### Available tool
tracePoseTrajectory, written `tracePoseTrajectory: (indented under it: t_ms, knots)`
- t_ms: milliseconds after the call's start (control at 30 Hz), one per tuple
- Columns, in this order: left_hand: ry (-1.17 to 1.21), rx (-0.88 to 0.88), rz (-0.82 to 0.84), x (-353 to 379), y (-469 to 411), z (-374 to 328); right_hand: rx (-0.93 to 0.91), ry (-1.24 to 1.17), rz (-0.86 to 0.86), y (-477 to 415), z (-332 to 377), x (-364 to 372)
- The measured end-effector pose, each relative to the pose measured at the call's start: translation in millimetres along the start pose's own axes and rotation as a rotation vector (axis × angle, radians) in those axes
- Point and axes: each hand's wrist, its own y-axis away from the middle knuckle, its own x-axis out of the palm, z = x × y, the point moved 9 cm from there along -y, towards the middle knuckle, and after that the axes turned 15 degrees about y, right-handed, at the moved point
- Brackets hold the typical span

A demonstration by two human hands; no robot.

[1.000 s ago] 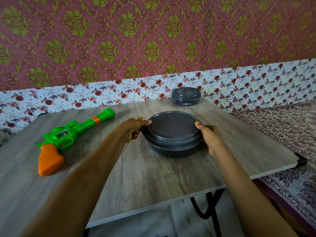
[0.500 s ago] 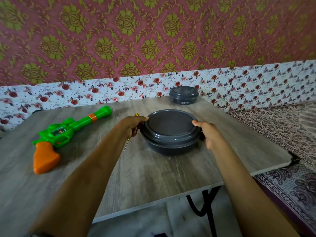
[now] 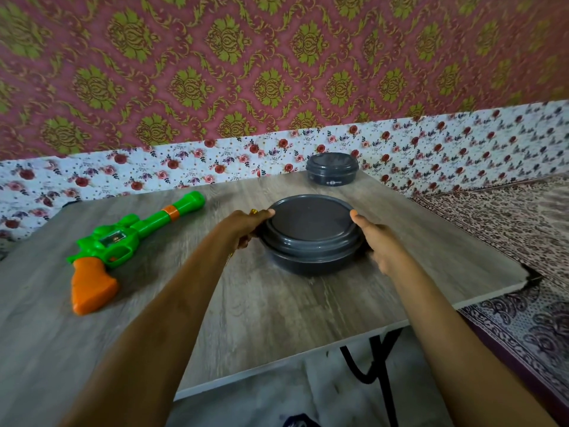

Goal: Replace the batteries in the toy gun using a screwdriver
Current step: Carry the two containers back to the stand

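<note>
We see two hands, two grey boxes with lids, and one toy gun, all on or over one table (image 3: 277,318). Our left hand (image 3: 246,224) presses on the left side of the big grey box (image 3: 311,241), with the thumb on the rim of its lid. This hand also holds a thin tool with a yellow end (image 3: 254,212) poking out on top, maybe the screwdriver, but most of it is hidden, so we cannot be sure. Our right hand (image 3: 380,241) holds the right side of the same box, thumb on the lid's rim and the other fingers down the side. The big box sits near the middle of the table, and its lid is on. The small grey box (image 3: 332,168) sits at the far edge of the table, close to the far right corner, and its lid is on too. The toy gun (image 3: 123,245) lies flat near the left side of the table, well apart from the boxes. It is green with an orange handle and an orange ring, and its thin end points to the far edge. The table top looks like grey wood, and a black leg (image 3: 369,365) shows under the near edge. Behind the table the wall has white flower paper low down and red and gold paper above. A patterned cloth (image 3: 508,241) lies to the right of the table.
</note>
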Motion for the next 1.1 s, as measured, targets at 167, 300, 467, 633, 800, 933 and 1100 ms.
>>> tracePoseTrajectory:
  t_ms: [167,300,467,633,800,933,1100]
  knots:
    - [0.089,0.010,0.066,9,-6,8,0.008,-0.015,0.008,-5,0,10]
    - [0.252,-0.016,0.075,4,-14,12,-0.001,-0.013,-0.004,-22,7,20]
    - [0.362,-0.094,0.085,-12,-40,10,-0.031,0.002,0.010,-58,31,50]
    - [0.429,-0.144,0.078,-30,-75,4,-0.049,-0.003,0.023,-96,53,79]
    - [0.481,-0.200,0.029,-47,-109,-2,-0.026,-0.025,0.029,-129,65,108]
    - [0.510,-0.253,-0.024,-58,-122,-18,0.007,-0.035,0.044,-143,80,117]
    - [0.579,-0.306,-0.108,-60,-105,-47,0.100,0.004,0.095,-143,101,113]
